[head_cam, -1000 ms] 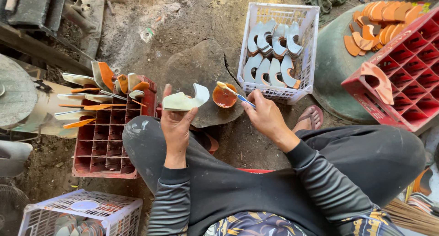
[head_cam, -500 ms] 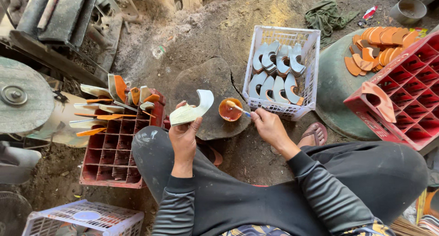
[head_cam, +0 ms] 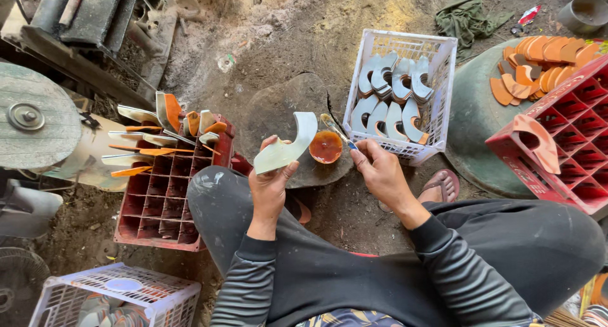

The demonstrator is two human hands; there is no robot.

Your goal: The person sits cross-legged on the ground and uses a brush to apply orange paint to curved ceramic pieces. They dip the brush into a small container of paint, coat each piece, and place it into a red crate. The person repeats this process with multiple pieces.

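My left hand (head_cam: 271,186) grips a pale, curved hook-shaped piece (head_cam: 286,147) above my left knee. My right hand (head_cam: 379,170) holds a small brush (head_cam: 335,130), its tip at a small round dish of orange-brown liquid (head_cam: 325,146) that rests on a flat stone (head_cam: 278,108). Just beyond the dish stands a white plastic crate (head_cam: 437,92) with several grey-blue curved pieces (head_cam: 389,99) stood on edge.
A red compartment crate (head_cam: 158,206) at left carries several pale and orange-coated pieces (head_cam: 164,134). Another red crate (head_cam: 563,124) stands at right beside a round green lid (head_cam: 475,118) stacked with orange pieces (head_cam: 538,61). A second white crate (head_cam: 114,298) lies at lower left, machinery at far left.
The view has shifted slightly. My right hand has brought the brush down from over the dish to its edge; my left hand still holds the curved piece.
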